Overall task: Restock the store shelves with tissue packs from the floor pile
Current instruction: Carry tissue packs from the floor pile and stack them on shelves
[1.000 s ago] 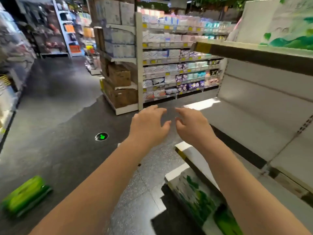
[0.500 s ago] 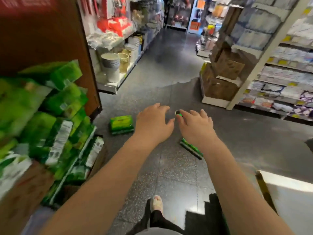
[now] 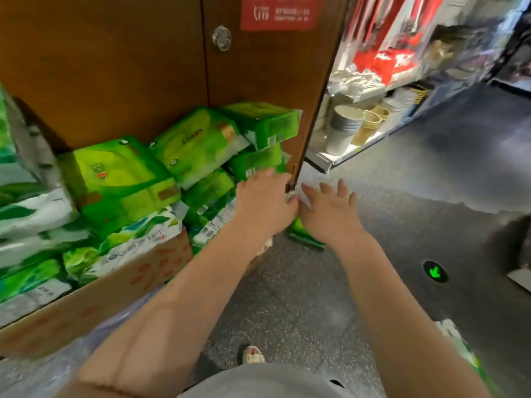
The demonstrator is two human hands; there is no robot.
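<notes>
Pile of green tissue packs [image 3: 161, 173] stacked vs wooden cabinet [image 3: 120, 58]. L hand [image 3: 265, 199] at pile's right edge, fingers extended, holding nothing. R hand [image 3: 330, 211] just beside, fingers spread, empty.

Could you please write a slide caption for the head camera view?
Both open hands, left hand and right hand, reach toward green tissue packs piled against a wooden cabinet.

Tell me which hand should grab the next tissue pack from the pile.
Left. The left hand is open right against the green tissue packs stacked by the wooden cabinet. The right hand, also open, hovers over bare floor beside the pile.
</notes>
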